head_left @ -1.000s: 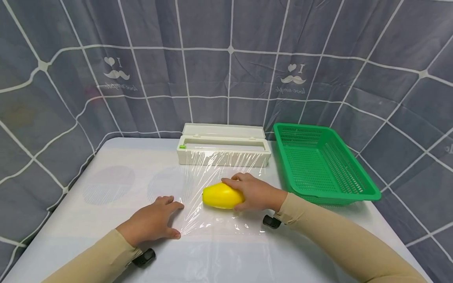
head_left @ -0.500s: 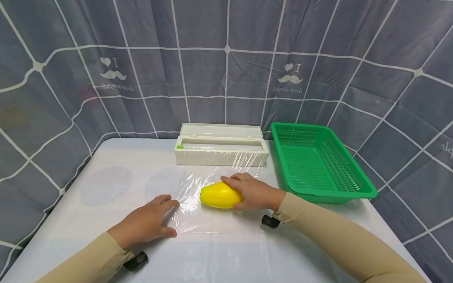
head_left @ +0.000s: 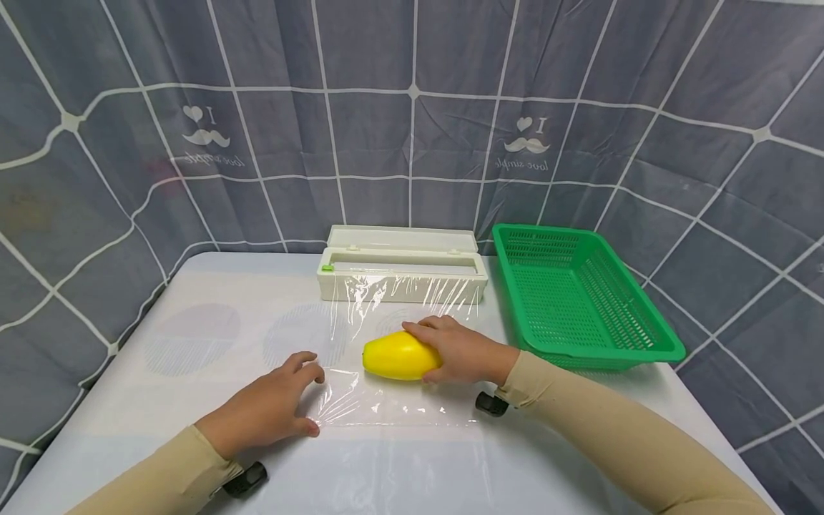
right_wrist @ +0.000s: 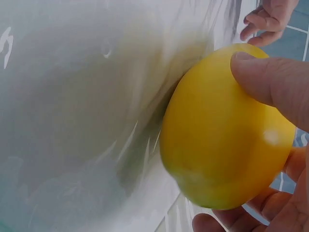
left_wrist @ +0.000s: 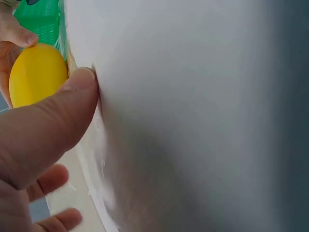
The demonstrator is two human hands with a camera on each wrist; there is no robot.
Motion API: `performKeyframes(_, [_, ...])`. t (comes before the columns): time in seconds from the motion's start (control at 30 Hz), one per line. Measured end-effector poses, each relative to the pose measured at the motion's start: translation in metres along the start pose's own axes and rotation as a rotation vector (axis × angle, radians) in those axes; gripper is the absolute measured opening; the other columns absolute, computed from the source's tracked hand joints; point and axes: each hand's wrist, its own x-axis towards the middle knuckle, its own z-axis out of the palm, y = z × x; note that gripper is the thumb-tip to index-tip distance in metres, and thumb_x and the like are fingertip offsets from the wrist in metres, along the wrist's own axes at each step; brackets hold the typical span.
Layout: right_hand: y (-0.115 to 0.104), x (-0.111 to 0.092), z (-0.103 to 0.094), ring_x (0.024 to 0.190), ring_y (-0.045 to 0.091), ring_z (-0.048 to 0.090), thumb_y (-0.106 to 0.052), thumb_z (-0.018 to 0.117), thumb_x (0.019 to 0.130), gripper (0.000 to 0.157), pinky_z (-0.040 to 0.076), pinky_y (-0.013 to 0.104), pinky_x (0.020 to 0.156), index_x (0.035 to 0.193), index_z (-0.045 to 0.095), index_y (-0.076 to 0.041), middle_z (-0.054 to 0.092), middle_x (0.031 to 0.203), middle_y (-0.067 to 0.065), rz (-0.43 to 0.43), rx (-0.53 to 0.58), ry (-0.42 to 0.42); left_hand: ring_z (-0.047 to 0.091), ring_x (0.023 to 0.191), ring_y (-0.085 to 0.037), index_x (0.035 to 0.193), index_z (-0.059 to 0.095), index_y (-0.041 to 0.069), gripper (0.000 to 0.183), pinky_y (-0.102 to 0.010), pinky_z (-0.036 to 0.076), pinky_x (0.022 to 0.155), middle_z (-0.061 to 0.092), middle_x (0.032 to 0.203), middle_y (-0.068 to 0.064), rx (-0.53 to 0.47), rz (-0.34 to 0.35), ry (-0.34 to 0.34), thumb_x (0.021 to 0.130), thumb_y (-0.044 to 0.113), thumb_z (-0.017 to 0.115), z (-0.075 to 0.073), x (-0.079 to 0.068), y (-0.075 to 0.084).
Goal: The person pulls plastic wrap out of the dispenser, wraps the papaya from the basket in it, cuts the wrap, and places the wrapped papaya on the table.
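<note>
In the head view my right hand (head_left: 460,350) grips one end of a smooth yellow oblong fruit (head_left: 394,357), papaya-like, lying over clear plastic wrap (head_left: 386,411). The right wrist view shows the thumb on one side of the fruit (right_wrist: 222,135) and fingers on the other. To the left, my left hand (head_left: 267,408) has its thumb and fingers spread apart at the wrap's left front corner. Its thumb (left_wrist: 72,104) is at the table surface in the left wrist view; whether it presses the wrap cannot be told. Behind the fruit, the wrap runs out of a white dispenser box (head_left: 402,286).
The dispenser's lid (head_left: 402,238) stands raised at the back of the white table (head_left: 193,400). A green perforated basket (head_left: 582,300) sits to the right, behind the right forearm. Grey gridded curtains (head_left: 373,136) enclose the table's back and sides.
My left hand has shifted slightly left, and its fingers bend a little more. Shine and creases on the wrap have changed. The right hand keeps its hold on the yellow fruit, nearly still.
</note>
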Motion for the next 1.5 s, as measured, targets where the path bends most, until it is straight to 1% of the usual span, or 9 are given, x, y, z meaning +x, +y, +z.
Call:
performKeyframes(0.13, [0.000,-0.001,0.000,0.141,0.033,0.047,-0.027,0.085,0.089,0.088,0.045,0.048,0.118,0.163,0.039,-0.015,0.051,0.155,0.011,0.000,-0.003,0.002,0.066,0.117,-0.031,0.113,0.062,0.023,0.053,-0.048,0.057,0.096,0.052,0.152,-0.012,0.034,0.069,0.037,0.074,0.032,0.096,0.000,0.000,-0.001])
performKeyframes(0.27, [-0.001,-0.004,0.000,0.140,0.034,0.047,-0.028,0.084,0.090,0.087,0.046,0.047,0.117,0.163,0.039,-0.014,0.051,0.155,0.012,0.003,0.000,0.004,0.062,0.125,-0.030,0.105,0.066,0.025,0.042,-0.050,0.053,0.106,0.062,0.139,-0.004,0.078,0.187,0.055,0.075,0.029,0.096,-0.002,0.000,-0.003])
performKeyframes(0.37, [-0.001,-0.007,-0.002,0.141,0.035,0.047,-0.028,0.085,0.090,0.088,0.047,0.048,0.117,0.163,0.039,-0.014,0.051,0.155,0.012,0.013,0.004,0.010,0.063,0.120,-0.025,0.099,0.069,0.029,0.034,-0.048,0.052,0.106,0.067,0.126,0.007,0.085,0.260,0.023,0.075,0.029,0.095,-0.003,0.000,-0.005])
performKeyframes(0.5, [0.002,-0.015,-0.003,0.143,0.035,0.046,-0.030,0.086,0.089,0.090,0.047,0.049,0.116,0.164,0.038,-0.015,0.049,0.157,0.012,0.041,-0.006,0.033,0.064,0.109,-0.016,0.095,0.071,0.031,0.030,-0.044,0.053,0.102,0.068,0.113,0.017,0.075,0.303,-0.025,0.076,0.029,0.093,-0.004,0.000,-0.008])
performKeyframes(0.73, [0.008,-0.042,-0.007,0.144,0.034,0.046,-0.028,0.085,0.090,0.083,0.047,0.051,0.115,0.158,0.042,-0.011,0.048,0.157,0.011,0.090,0.053,0.103,0.065,0.108,-0.016,0.089,0.072,0.033,0.025,-0.044,0.054,0.102,0.070,0.113,0.015,0.063,0.288,-0.056,0.077,0.028,0.093,-0.004,0.001,-0.011])
performKeyframes(0.9, [0.015,-0.062,-0.005,0.119,0.024,0.059,-0.024,0.086,0.088,0.044,0.052,0.042,0.103,0.122,0.064,-0.008,0.064,0.126,0.003,0.037,-0.003,0.132,0.066,0.113,-0.022,0.085,0.074,0.035,0.022,-0.048,0.053,0.104,0.071,0.119,0.011,0.047,0.268,-0.077,0.076,0.029,0.094,-0.005,0.000,-0.012])
performKeyframes(1.03, [0.023,-0.074,0.003,0.100,0.017,0.059,-0.023,0.088,0.085,0.019,0.053,0.034,0.091,0.096,0.075,-0.016,0.065,0.102,-0.005,-0.055,-0.080,0.068,0.065,0.116,-0.024,0.085,0.076,0.036,0.021,-0.049,0.052,0.105,0.071,0.122,0.010,0.030,0.257,-0.090,0.076,0.030,0.094,-0.006,0.000,-0.013])
performKeyframes(1.23, [0.032,-0.087,0.018,0.098,0.008,0.055,-0.029,0.091,0.080,0.018,0.051,0.028,0.089,0.092,0.078,-0.024,0.062,0.099,-0.014,-0.038,-0.058,-0.051,0.064,0.116,-0.023,0.085,0.076,0.035,0.020,-0.046,0.053,0.104,0.071,0.122,0.009,0.022,0.271,-0.076,0.078,0.027,0.093,-0.006,0.002,-0.015])
performKeyframes(1.5, [0.037,-0.089,0.023,0.094,0.005,0.055,-0.022,0.090,0.082,0.015,0.050,0.026,0.086,0.091,0.079,-0.023,0.062,0.093,-0.015,-0.078,-0.088,-0.047,0.064,0.117,-0.022,0.079,0.069,0.039,0.026,-0.046,0.053,0.103,0.071,0.123,0.009,0.008,0.269,-0.070,0.079,0.025,0.091,-0.004,0.001,-0.015])
